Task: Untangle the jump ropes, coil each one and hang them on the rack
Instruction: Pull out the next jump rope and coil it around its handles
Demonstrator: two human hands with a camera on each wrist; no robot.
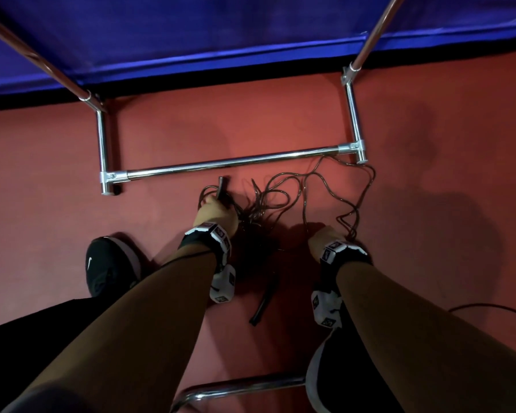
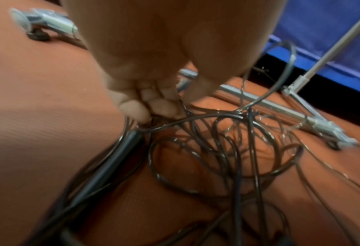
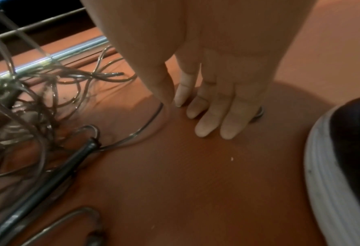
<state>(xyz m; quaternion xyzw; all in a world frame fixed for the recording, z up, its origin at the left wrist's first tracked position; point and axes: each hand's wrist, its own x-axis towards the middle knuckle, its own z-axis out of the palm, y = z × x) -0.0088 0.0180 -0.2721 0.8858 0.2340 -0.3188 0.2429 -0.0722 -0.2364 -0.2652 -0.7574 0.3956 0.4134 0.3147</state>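
Red floor (image 1: 72, 234), tangled jump ropes (image 1: 268, 201), rack (image 1: 230, 162)

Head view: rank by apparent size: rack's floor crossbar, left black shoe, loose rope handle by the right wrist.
1. Rack's floor crossbar, longest by far.
2. Left black shoe.
3. Loose rope handle, smallest.
The shoe and handle sit nearer the camera than the bar, so the bar's lead is real.

The rack (image 1: 233, 162) runs out of the top of the head view, so its upper bars are cut off, and the left hand (image 1: 215, 211) covers most of the handle (image 1: 222, 186) it grips, fingers tucked underneath. In the tangle of ropes (image 1: 259, 210) I cannot follow which strand belongs to which rope, and the left-wrist view is smeared with blur. The right hand (image 3: 206, 86) hides the strand (image 3: 145, 126) passing under its fingers (image 3: 208, 126), and the shoe (image 3: 343, 166) is cropped at the edge.
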